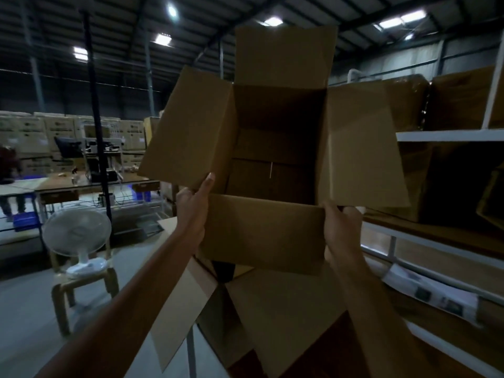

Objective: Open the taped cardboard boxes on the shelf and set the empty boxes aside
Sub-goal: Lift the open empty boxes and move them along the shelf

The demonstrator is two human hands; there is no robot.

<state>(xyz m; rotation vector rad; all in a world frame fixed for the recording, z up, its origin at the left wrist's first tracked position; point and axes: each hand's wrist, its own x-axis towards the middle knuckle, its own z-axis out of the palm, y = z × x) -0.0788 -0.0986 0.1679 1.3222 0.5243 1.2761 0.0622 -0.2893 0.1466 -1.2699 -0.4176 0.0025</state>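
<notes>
Two grips only: left hand point(191, 211) at seven o'clock, right hand point(342, 230) at five, clutching the empty brown cardboard box point(261, 233); flaps may snag the white metal shelf point(450, 135) at three

Brown cardboard box point(272, 165), empty, four flaps splayed open, held up, mouth facing camera.

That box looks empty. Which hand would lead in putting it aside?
Probably the left hand: both grip the open cardboard box, but the shelf crowds the right hand, while open floor lies on the left.
</notes>
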